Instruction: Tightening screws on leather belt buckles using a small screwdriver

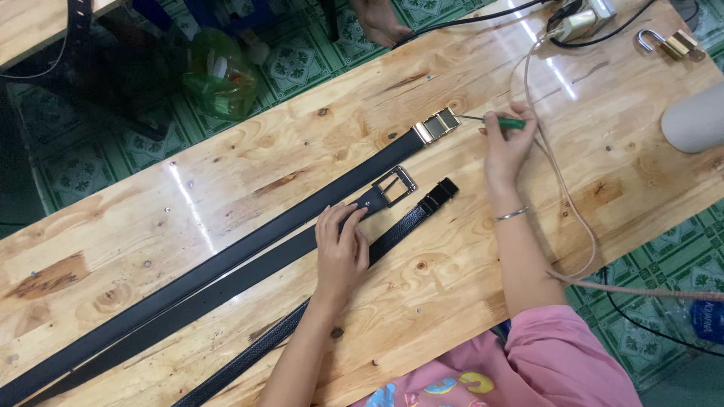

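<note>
Three black belts lie slantwise across the wooden desk [452, 279], running from the lower left of the frame up toward the centre. The longest belt [226, 264] ends in a gold buckle [436, 125] in the upper middle; the middle belt [249, 271] ends in a silver frame buckle [394, 185]; the textured belt [377, 245], lowest of the three, ends in a plain black tip near the centre. In the upper left, beyond the desk edge, one green plastic bag [219, 75] sits on the patterned floor [302, 60]; something pale shows inside it, but I cannot tell what. At the centre, the left hand [341, 245] lies flat with its fingers together, pressing down on the middle belt just behind its silver buckle and touching the textured belt beside it. At the top middle, one other person's hand [377, 22] shows at the frame edge. To the right of centre, the right hand [509, 139] pinches one green-handled screwdriver [501, 120], its metal tip reaching the gold buckle. A silver bracelet [513, 214] circles that wrist. A pinkish cord [566, 203] loops down the right side of the desk. In the upper right are one white power strip [584, 19] with black cables plugged in and one brass padlock [675, 44], shackle open. One pale rounded object [694, 120] sits at the right edge.
</note>
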